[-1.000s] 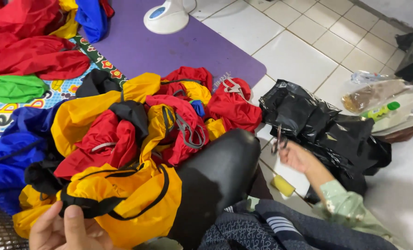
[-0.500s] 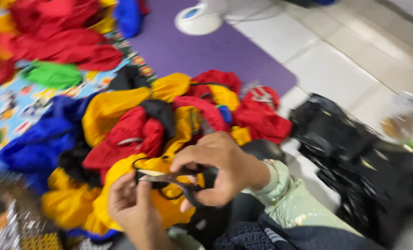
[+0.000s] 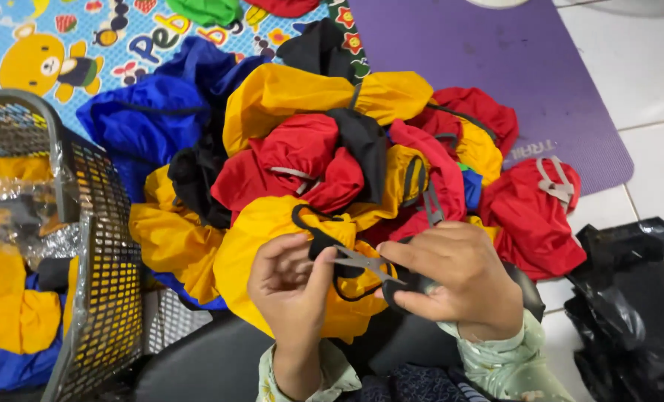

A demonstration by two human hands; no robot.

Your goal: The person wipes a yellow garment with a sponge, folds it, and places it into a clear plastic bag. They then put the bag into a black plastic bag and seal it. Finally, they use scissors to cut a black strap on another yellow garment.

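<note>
Snips (image 3: 361, 262) at centre, blades pointing to 9 o'clock, over a yellow pouch (image 3: 272, 253) with black cord (image 3: 318, 237). Right hand (image 3: 451, 279) grips the snips' handle, fingers curled. Left hand (image 3: 291, 283) pinches cord at the blade tips. Pile of red, yellow, blue pouches (image 3: 324, 156) at 12. Mesh basket (image 3: 101, 268) at 9. Black bag (image 3: 630, 298) at 3, on floor tiles.

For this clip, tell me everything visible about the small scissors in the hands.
The scissors are small thread snips with grey metal blades and a dark handle. The right hand wraps the handle, hiding most of it. The blades point left, roughly level, tips meeting the left hand fingers at the black trim of a yellow bag. Whether the blades are open or closed cannot be told. They sit above the bag pile, over the person's lap.
</note>
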